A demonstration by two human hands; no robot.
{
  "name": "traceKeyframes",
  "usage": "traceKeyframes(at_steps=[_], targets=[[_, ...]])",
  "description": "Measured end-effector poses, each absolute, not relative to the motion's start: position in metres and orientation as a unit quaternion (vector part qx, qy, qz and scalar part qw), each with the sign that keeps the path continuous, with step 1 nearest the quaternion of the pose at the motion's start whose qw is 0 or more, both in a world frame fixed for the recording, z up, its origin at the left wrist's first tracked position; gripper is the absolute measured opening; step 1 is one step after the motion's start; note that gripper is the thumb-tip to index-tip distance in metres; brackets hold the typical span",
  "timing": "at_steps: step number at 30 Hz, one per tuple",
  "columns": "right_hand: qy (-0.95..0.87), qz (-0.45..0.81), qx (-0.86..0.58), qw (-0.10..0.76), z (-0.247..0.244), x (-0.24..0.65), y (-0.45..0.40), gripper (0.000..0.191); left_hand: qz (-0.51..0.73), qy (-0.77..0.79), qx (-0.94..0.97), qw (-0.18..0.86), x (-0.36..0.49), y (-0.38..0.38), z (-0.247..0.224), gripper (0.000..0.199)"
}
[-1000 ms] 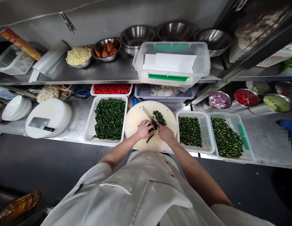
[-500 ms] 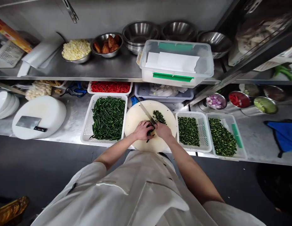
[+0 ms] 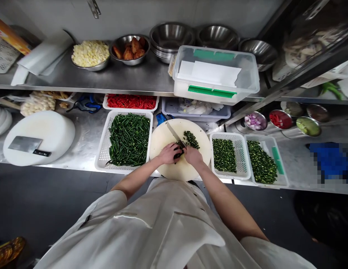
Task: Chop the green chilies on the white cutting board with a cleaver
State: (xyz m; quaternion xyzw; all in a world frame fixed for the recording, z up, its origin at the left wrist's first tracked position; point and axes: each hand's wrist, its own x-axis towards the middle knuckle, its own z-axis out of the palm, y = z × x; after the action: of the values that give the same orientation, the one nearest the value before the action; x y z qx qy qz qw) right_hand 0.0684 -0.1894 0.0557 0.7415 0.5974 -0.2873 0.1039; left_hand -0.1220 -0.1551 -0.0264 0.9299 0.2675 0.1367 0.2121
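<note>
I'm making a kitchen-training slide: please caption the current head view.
Right hand grips a knife while the left hand holds green chillies on a round board bearing chopped pieces.

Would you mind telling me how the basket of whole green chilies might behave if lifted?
The basket would probably feel fairly weighty, since chilies heap across most of it. It looks like perforated plastic, so may flex slightly. The pile seems loose, so chilies might slide if it tilts.

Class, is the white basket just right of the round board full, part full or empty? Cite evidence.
Part full: chopped green pieces cover much of the basket, but bare mesh shows along its right side.
</note>
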Motion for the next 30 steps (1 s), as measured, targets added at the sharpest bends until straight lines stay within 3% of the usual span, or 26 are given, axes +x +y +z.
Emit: traceKeyframes(at_steps=[30], targets=[[0.59,-0.297,0.74,0.128,0.068,0.048,-0.207,0.039,0.161,0.258,0.924,0.231,-0.136,-0.161,-0.034,0.027]])
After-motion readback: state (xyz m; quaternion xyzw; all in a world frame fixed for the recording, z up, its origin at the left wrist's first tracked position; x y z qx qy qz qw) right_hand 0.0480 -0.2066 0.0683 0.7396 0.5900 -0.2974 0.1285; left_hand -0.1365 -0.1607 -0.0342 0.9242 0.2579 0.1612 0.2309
